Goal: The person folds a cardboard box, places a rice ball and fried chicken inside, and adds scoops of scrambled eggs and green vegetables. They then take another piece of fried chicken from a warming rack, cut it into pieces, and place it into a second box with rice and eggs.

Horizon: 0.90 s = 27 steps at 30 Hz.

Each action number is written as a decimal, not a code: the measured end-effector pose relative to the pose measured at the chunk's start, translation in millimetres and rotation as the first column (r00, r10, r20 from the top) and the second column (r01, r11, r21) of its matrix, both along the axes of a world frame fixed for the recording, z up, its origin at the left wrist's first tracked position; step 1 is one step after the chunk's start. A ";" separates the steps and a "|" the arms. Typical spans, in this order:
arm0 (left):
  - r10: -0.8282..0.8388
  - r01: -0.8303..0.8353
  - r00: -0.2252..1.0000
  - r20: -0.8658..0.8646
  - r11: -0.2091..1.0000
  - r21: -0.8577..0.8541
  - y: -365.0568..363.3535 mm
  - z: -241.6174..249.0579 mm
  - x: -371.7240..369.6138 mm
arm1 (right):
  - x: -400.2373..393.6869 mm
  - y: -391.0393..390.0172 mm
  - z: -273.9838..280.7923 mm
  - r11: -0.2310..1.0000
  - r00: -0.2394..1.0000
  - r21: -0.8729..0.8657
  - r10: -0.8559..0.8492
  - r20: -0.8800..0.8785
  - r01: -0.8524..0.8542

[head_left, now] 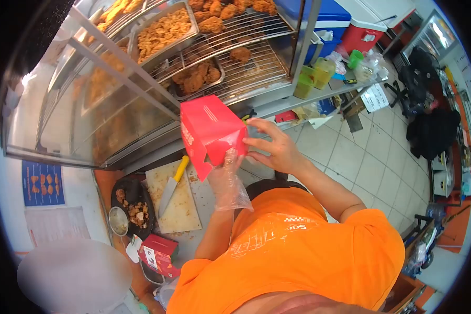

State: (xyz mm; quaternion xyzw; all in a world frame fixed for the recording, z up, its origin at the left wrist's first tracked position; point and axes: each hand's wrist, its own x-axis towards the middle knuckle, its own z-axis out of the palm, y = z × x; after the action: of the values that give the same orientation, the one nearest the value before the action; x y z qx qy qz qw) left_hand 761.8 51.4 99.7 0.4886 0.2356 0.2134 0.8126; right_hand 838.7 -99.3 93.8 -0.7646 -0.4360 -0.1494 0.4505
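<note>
A red cardboard takeaway box [209, 128] is held up, tilted, in front of the warming cabinet. My left hand [226, 180], in a clear plastic glove, grips it from below near a folded flap; part of its fingers is behind the card. My bare right hand [269, 144] has its fingertips on the right edge of the box, thumb and fingers pinching the side. What is inside the box cannot be seen. Below left of my left hand, a yellow-handled knife [172, 186] lies on a stained cutting board [191, 212].
The glass-fronted cabinet [230, 97] holds trays of fried chicken [196, 78] on wire racks. Beside the board are a black pan [123, 191] with chicken pieces, a small bowl [119, 221] and another red box [162, 255]. Coolers [369, 39] and green cups [304, 82] stand at the right.
</note>
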 end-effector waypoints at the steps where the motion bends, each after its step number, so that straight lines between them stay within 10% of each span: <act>1: -0.037 0.037 0.999 -0.010 0.999 -0.018 0.1 10.1 -0.8 | 2.4 0.6 6.8 0.998 0.999 -0.060 -0.023 0.038 0.025; 13: -0.192 0.187 0.981 0.010 0.965 0.181 27.7 -27.5 0.4 | 5.9 5.1 -5.4 0.951 0.961 -0.141 0.274 -0.035 -0.276; 20: -0.070 0.077 0.996 0.049 0.985 -0.157 -7.7 -22.3 -13.3 | -11.6 14.8 -22.4 0.992 0.996 0.105 0.060 0.067 -0.067; 25: -0.175 0.179 0.982 0.071 0.983 -0.041 -6.9 -50.4 -15.4 | -18.8 13.0 -32.6 0.991 0.997 0.127 -0.059 0.049 0.052; 27: -0.286 0.261 0.956 0.070 0.933 0.248 -10.5 -49.4 -9.3 | -19.1 9.4 -36.4 0.992 0.989 0.006 -0.123 -0.086 0.124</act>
State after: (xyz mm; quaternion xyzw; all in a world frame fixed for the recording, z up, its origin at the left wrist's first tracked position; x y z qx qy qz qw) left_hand 752.4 40.9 50.3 0.5977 0.0950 0.1500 0.7818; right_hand 819.6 -89.8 57.4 -0.7932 -0.3673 -0.1468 0.4631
